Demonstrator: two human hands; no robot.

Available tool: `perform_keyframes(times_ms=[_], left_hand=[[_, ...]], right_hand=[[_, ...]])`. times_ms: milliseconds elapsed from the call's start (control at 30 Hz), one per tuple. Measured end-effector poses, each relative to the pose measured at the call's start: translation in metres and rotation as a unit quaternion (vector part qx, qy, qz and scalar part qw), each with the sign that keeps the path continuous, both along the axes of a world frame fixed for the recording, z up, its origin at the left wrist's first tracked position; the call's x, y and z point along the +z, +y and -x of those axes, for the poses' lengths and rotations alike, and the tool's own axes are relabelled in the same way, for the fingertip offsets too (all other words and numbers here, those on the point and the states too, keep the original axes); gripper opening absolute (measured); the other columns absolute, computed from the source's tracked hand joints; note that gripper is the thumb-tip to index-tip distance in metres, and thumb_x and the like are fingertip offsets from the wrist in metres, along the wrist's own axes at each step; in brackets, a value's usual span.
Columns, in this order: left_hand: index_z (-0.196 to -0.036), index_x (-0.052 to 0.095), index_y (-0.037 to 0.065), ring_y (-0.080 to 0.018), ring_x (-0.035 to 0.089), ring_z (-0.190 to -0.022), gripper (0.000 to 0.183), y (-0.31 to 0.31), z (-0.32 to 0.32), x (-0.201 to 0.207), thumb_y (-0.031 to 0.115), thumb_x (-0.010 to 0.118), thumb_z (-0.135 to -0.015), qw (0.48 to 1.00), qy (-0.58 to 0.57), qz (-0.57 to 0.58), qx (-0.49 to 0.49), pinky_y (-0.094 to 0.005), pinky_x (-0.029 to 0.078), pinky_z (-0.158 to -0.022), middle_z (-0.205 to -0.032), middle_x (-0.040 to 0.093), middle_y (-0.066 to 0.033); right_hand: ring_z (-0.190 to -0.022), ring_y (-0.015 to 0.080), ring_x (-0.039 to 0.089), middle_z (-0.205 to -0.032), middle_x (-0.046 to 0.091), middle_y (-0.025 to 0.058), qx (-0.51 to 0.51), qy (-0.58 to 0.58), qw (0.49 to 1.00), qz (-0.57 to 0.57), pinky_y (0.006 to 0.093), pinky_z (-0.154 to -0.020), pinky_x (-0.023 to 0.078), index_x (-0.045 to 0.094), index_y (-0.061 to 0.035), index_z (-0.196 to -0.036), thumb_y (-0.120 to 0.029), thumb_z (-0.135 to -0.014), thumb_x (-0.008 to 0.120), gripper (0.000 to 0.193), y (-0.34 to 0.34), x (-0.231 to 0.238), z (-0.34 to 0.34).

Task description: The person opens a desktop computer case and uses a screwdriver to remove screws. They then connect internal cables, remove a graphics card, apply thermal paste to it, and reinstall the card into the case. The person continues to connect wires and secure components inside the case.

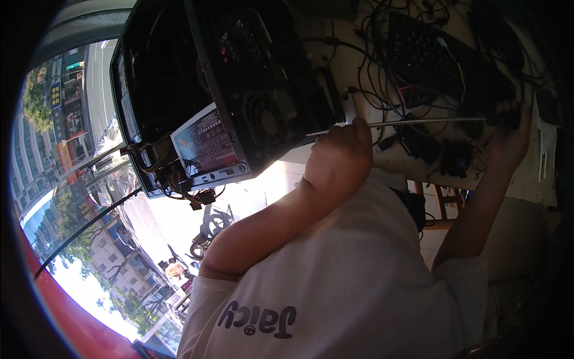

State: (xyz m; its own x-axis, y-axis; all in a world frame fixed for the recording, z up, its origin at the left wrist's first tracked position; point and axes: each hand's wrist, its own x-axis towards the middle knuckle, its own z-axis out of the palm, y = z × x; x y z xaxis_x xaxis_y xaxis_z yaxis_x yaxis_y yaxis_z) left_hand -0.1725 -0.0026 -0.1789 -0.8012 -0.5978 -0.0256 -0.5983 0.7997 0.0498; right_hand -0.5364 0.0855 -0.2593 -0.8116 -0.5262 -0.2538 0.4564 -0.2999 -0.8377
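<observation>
Fingers of the right hand [509, 142] are closed on the dark handle [502, 119] of a long screwdriver [430, 121]; the left hand [339, 152] pinches its shaft, beside the computer case [227, 99]. It is probably light, stiff, slippery along the metal, so best held by the handle.

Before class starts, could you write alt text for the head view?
The right hand holds a long screwdriver by its dark handle, the left hand holds its shaft, beside an open computer case; cables and a keyboard lie nearby.
</observation>
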Motion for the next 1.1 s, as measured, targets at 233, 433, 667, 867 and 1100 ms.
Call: perform_keyframes(times_ms=[233,433,667,867,1100], left_hand=[[-0.095,0.060,-0.005,-0.0177,0.060,-0.060,0.023,-0.002,0.000,-0.001,0.005,0.059,-0.074,1.000,-0.001,-0.014,0.008,-0.0296,0.049,-0.047,-0.066,0.057,-0.0070],[-0.101,0.061,-0.008,-0.0181,0.060,-0.060,0.030,-0.004,-0.001,0.002,0.006,0.059,-0.075,1.000,-0.017,-0.013,0.022,-0.0300,0.049,-0.048,-0.067,0.058,-0.0071],[-0.111,0.058,-0.009,-0.0236,0.057,-0.063,0.037,-0.001,-0.009,0.021,-0.003,0.060,-0.074,0.993,0.099,-0.069,-0.006,-0.0345,0.049,-0.054,-0.072,0.055,-0.0109],[-0.106,0.063,-0.004,-0.0268,0.060,-0.069,0.030,0.011,-0.046,0.027,-0.003,0.066,-0.076,0.956,0.207,-0.210,-0.009,-0.0379,0.051,-0.058,-0.079,0.061,-0.0124],[-0.101,0.063,-0.004,-0.0307,0.061,-0.070,0.015,0.021,-0.080,0.032,-0.006,0.062,-0.086,0.969,0.183,-0.159,0.051,-0.0381,0.051,-0.062,-0.077,0.062,-0.0153]], right_hand=[[-0.091,0.0208,0.053,-0.097,0.056,0.0075,0.020,0.012,1.000,0.003,0.0390,-0.088,0.046,0.055,-0.0022,-0.113,-0.019,-0.100,0.060,0.021,-0.001,0.003,0.001],[-0.118,0.0236,0.057,-0.123,0.061,0.0140,0.180,0.060,0.982,0.003,0.0375,-0.098,0.046,0.047,0.0020,-0.140,-0.026,-0.102,0.054,0.047,0.003,0.020,0.016],[-0.128,0.0248,0.054,-0.138,0.055,0.0149,0.177,0.331,0.875,-0.307,0.0422,-0.108,0.041,0.040,-0.0009,-0.148,-0.025,-0.104,0.047,0.050,-0.024,0.031,0.024],[-0.111,0.0191,0.063,-0.133,0.059,0.0120,0.223,0.170,0.960,0.007,0.0349,-0.089,0.052,0.047,-0.0023,-0.144,-0.029,-0.101,0.057,0.051,-0.032,0.036,0.020],[-0.109,0.0231,0.063,-0.124,0.063,0.0127,0.083,0.264,0.922,-0.270,0.0399,-0.102,0.045,0.055,-0.0016,-0.135,-0.039,-0.102,0.054,0.050,-0.051,0.040,-0.013]])
